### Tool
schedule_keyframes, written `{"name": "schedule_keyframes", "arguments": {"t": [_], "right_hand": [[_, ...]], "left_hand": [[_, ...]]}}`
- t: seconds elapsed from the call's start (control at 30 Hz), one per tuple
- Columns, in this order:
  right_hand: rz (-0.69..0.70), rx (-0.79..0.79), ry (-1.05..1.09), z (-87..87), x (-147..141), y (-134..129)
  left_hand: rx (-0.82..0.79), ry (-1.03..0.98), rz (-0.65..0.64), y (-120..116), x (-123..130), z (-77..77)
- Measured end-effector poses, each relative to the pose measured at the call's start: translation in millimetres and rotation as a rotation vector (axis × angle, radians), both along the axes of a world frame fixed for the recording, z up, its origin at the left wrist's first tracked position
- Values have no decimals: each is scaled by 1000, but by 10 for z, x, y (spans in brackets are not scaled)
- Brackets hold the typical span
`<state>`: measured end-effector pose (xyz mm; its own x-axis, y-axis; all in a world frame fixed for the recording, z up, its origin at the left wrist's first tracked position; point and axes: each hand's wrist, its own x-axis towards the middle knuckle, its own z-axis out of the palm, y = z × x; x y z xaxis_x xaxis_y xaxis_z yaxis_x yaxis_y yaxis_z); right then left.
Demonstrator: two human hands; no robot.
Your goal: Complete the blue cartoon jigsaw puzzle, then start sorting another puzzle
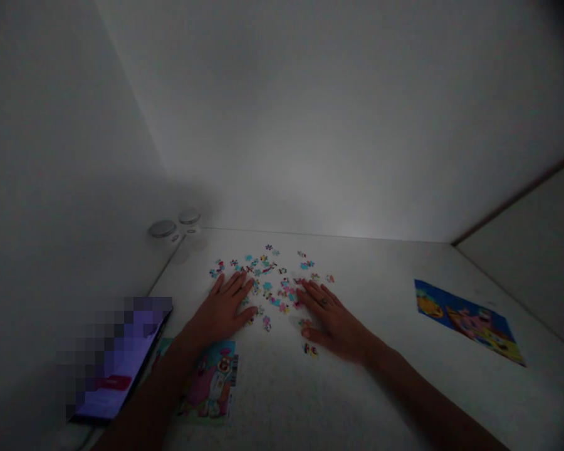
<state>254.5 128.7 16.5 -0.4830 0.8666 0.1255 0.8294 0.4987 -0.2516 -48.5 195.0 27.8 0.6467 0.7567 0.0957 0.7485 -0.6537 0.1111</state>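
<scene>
Several small, colourful jigsaw puzzle pieces (267,282) lie scattered loose on the white table (282,401). My left hand (220,310) rests flat at their left side, fingers spread and touching the table, holding nothing. My right hand (331,319) lies flat at their right side, also spread and empty, with its fingertips among the outer pieces. A ring shows on one of its fingers. A small cartoon picture sheet (211,382) lies under and beside my left forearm, and a second, blue-backed picture sheet (470,322) lies out to the right.
A smartphone (122,357) with a pixelated, lit screen lies at the table's left edge. Two glass jars with metal lids (169,235) stand at the far left corner. Pale walls rise behind and left of the table, and a brown-edged panel stands at right.
</scene>
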Motion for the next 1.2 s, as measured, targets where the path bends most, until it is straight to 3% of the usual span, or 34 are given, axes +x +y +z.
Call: {"name": "schedule_keyframes", "arguments": {"t": [0.17, 0.37, 0.6, 0.77, 0.87, 1.03, 1.2], "right_hand": [[24, -66, -43, 45, -93, 4], [-107, 111, -67, -101, 21, 40], [-177, 89, -93, -230, 209, 93], [-274, 158, -83, -340, 448, 132], [-346, 174, -66, -435, 638, 198], [-410, 128, -13, -420, 787, 278], [-452, 53, 33, -277, 802, 281]], "left_hand": [[6, -18, 36, 9, -7, -9], [22, -38, 149, 54, -80, -90], [29, -54, 70, 22, -44, -53], [45, -99, 29, -48, 20, 20], [124, -273, 127, 27, -29, 74], [205, -426, 458, 242, -279, 59], [159, -414, 505, 304, -371, -87]]}}
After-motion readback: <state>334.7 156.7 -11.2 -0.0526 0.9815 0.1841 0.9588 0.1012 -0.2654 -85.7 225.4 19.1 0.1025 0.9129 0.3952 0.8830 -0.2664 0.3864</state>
